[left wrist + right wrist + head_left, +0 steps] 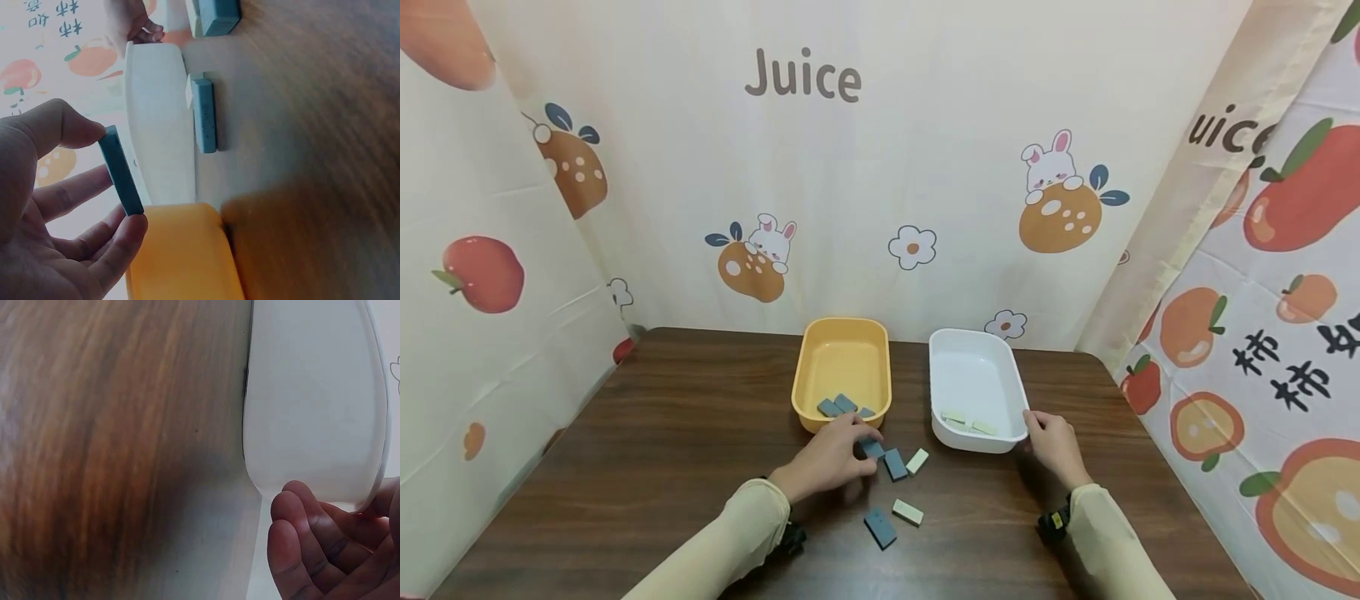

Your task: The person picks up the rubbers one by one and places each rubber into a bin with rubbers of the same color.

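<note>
My left hand (827, 457) pinches a blue-grey rectangular block (120, 170) between thumb and fingertips, just in front of the yellow tub (847, 358). Several similar blue-grey blocks (845, 403) lie inside that tub at its near end. My right hand (1054, 446) grips the near right corner of the white tub (976, 375), thumb at the rim and fingers against the outer wall. Pale cream blocks (981, 427) lie at the near end of the white tub. On the table are a blue-grey block (895, 464) beside a cream block (917, 462).
Closer to the front lie another blue-grey block (880, 529) and another cream block (908, 512). Both tubs stand side by side near the back edge of the brown wooden table (685, 433). Printed curtains (880, 167) hang behind and at both sides.
</note>
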